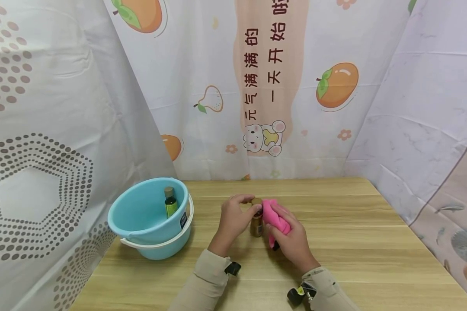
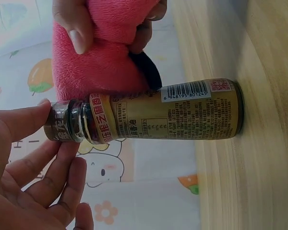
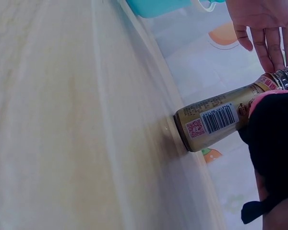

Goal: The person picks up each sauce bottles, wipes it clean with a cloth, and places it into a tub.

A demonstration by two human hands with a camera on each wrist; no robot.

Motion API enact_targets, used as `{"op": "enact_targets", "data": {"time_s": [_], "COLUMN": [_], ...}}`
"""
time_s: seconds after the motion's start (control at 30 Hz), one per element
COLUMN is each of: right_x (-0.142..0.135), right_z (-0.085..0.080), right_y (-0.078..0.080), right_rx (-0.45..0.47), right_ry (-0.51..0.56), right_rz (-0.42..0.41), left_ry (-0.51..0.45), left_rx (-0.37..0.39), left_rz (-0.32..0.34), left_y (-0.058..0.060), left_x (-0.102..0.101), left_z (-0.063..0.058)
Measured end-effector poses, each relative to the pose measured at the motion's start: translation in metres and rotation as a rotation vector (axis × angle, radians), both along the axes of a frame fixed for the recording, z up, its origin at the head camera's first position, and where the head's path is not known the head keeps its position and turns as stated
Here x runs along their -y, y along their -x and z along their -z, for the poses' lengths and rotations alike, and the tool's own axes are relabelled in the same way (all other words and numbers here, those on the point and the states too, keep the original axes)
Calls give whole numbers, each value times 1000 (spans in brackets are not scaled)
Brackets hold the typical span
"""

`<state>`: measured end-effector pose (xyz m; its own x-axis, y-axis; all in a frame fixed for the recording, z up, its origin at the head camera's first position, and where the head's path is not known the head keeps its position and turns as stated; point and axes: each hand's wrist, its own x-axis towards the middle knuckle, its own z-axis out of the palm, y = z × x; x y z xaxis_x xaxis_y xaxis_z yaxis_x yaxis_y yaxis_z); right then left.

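A small gold-labelled sesame oil bottle point(image 1: 256, 226) stands upright on the wooden table in front of the person. My left hand point(image 1: 233, 218) pinches its cap point(image 2: 59, 120) between thumb and fingers, the other fingers loosely bent beside it. A fluffy pink cloth point(image 1: 276, 220) is gripped in my right hand point(image 1: 294, 242) and lies against the bottle's right side. In the right wrist view a dark part of the cloth point(image 3: 278, 139) covers the bottle's upper side. The barcode and printed label face the person.
To the left stands a light blue bucket point(image 1: 155, 250) with a white handle. Inside it is a dark bottle point(image 1: 171, 205) with a green-yellow label. A patterned curtain point(image 1: 218, 56) hangs behind the wooden table point(image 1: 334, 224).
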<state>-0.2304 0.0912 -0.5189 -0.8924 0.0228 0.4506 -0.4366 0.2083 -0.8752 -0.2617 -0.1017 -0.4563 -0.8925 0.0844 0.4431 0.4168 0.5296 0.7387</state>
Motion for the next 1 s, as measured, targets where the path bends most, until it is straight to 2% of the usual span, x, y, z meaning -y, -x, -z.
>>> {"op": "enact_targets", "data": {"time_s": [0.17,0.63,1.0], "right_x": [0,-2,-3], "right_z": [1,9,11], "right_y": [0,4,5], "right_rx": [-12,36,202], "right_ry": [-34,-255,-349], "right_rz": [5,104,105], "left_ry": [1,-25,5], "left_rx": [13,31,14], "left_rz": [3,18,3], "left_y": [0,-1,-1], "left_x": [0,0,0], "left_z": [-1,-2,-4]}}
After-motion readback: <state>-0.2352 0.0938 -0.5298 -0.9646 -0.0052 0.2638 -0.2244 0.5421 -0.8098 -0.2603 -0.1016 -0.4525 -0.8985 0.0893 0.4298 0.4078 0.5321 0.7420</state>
